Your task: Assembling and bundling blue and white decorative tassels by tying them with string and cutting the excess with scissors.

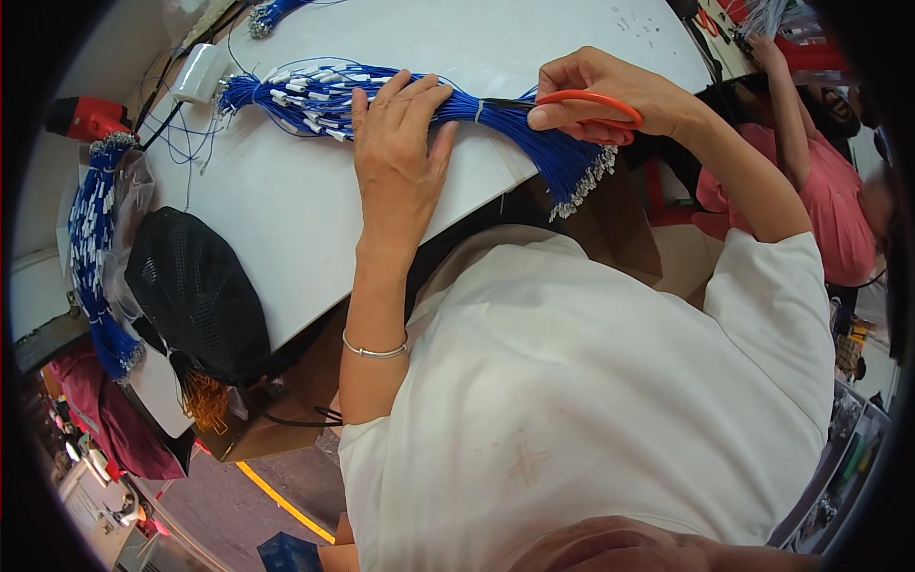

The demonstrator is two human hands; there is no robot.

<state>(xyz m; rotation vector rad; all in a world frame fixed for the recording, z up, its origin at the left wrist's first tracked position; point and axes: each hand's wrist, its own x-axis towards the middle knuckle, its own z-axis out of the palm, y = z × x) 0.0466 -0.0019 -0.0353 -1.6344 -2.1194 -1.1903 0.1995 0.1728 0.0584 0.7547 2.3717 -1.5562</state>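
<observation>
A long bundle of blue wires [519, 129] with white sleeves and metal-tipped ends lies across the white table [295, 210]. A pale tie [479, 111] cinches it right of the middle, and its right end fans out past the table edge. My left hand [396, 148] rests on the bundle, palm down with fingers stretched out. In my right hand [610, 86] is a pair of scissors [624, 107] with orange-red handles. Its dark blades point left along the bundle, close to the tie; I cannot tell whether they touch it.
At the left are another blue wire bundle [92, 219] in clear plastic, a black mesh item [195, 286], a white spool [200, 73] and a red-and-black object [88, 118]. More blue wires [272, 14] lie at the far edge. A person in pink [829, 191] works at the right.
</observation>
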